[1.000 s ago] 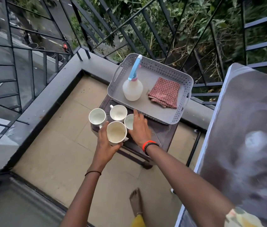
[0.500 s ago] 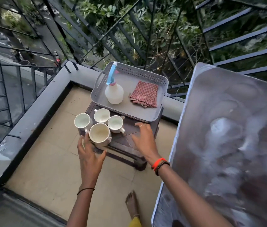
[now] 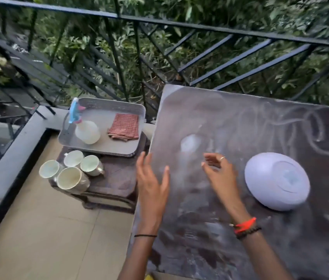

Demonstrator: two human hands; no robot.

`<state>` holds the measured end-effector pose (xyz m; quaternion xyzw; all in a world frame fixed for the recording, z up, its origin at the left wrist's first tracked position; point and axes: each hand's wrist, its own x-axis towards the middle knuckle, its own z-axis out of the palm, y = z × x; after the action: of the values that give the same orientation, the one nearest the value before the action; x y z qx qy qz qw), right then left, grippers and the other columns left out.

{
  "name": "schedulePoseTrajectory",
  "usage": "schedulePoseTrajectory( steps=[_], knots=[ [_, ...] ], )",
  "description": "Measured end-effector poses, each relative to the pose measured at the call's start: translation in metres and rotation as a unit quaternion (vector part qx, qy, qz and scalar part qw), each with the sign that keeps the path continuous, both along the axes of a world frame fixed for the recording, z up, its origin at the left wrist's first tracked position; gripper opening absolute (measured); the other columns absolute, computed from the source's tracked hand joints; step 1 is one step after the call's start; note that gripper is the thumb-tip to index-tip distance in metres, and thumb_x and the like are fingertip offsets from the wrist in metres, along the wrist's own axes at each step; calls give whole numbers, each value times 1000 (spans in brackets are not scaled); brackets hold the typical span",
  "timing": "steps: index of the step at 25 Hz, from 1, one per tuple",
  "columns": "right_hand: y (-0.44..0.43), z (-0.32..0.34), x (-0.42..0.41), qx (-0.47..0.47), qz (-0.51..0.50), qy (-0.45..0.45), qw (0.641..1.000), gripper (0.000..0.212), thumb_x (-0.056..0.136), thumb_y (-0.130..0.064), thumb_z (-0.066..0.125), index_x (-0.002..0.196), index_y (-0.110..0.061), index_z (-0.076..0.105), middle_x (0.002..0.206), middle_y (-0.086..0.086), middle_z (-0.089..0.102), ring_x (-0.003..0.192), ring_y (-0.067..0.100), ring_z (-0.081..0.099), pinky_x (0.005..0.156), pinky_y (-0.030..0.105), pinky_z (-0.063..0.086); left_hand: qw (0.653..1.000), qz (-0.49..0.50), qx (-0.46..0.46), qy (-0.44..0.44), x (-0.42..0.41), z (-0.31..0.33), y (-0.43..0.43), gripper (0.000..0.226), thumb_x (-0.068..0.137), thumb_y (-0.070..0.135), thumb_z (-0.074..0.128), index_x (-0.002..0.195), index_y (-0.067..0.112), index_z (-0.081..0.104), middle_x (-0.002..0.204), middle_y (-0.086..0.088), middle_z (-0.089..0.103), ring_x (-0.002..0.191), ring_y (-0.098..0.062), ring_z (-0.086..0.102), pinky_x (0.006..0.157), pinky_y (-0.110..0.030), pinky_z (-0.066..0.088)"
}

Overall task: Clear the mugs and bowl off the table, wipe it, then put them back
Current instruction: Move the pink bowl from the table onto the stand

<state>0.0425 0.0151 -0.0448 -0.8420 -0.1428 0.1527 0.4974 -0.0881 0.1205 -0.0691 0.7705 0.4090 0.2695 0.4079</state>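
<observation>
Several white mugs [image 3: 72, 177] stand clustered on a low dark stool [image 3: 117, 176] to the left of the table. A white bowl [image 3: 276, 180] lies upside down on the dusty dark table [image 3: 260, 126], at its right side. My left hand [image 3: 152, 178] hovers over the table's left edge with fingers straight and holds nothing. Over the table, just left of the bowl and apart from it, my right hand [image 3: 219, 171] has its fingers loosely curled and holds nothing.
A grey tray [image 3: 101, 114] on the stool carries a spray bottle [image 3: 86, 128] and a folded red checked cloth [image 3: 124, 127]. A black railing [image 3: 179, 25] and low grey ledge [image 3: 8, 160] bound the balcony. Tiled floor [image 3: 48, 229] lies left of the table.
Both hands have left the mugs on the stool and moved right, over the table. The view has swung right, bringing the bowl into sight.
</observation>
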Motion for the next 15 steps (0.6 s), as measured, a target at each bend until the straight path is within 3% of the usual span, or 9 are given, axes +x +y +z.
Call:
schedulePoseTrajectory(
  steps=[2,3,5,7,11,15],
  knots=[
    [-53,12,29,-18,-62,-28,997,18,86,0,63,103,-7,66,95,6,67,72,-6,60,71,1,43,995,-83,-51,23,41,6,-44,69,89,47,44,136,-3,47,142,-23,44,135,-33,41,113,-24,23],
    [-83,18,42,-23,-106,-51,993,18,86,0,61,103,-5,66,98,9,67,75,0,61,69,2,41,990,-118,-68,34,62,11,-70,70,89,49,43,133,-4,50,138,-24,47,132,-35,43,112,-27,25],
    [-130,19,64,-26,-202,-83,975,22,85,-7,59,105,-3,65,106,17,63,89,26,61,79,19,46,979,-163,-106,65,95,13,-107,75,91,57,40,127,-7,53,132,-26,50,128,-40,47,109,-31,28],
    [-167,15,85,-54,-259,-77,961,41,77,-23,55,110,1,63,113,25,58,104,37,55,93,38,41,966,-198,-125,106,122,14,-136,73,94,55,40,126,-9,53,131,-28,50,127,-40,47,107,-31,27],
    [-213,4,119,-120,-253,32,960,49,90,-27,63,124,7,53,126,31,53,121,39,47,102,38,32,954,-216,-126,168,162,21,-177,46,100,27,51,124,-12,51,129,-30,49,124,-41,45,105,-36,28],
    [-219,-18,136,-117,-194,126,966,65,87,-52,56,119,5,56,123,28,58,116,38,53,99,41,40,949,-171,-138,224,181,22,-190,54,101,35,47,131,-10,46,135,-31,48,129,-42,43,106,-38,31]
  ],
)
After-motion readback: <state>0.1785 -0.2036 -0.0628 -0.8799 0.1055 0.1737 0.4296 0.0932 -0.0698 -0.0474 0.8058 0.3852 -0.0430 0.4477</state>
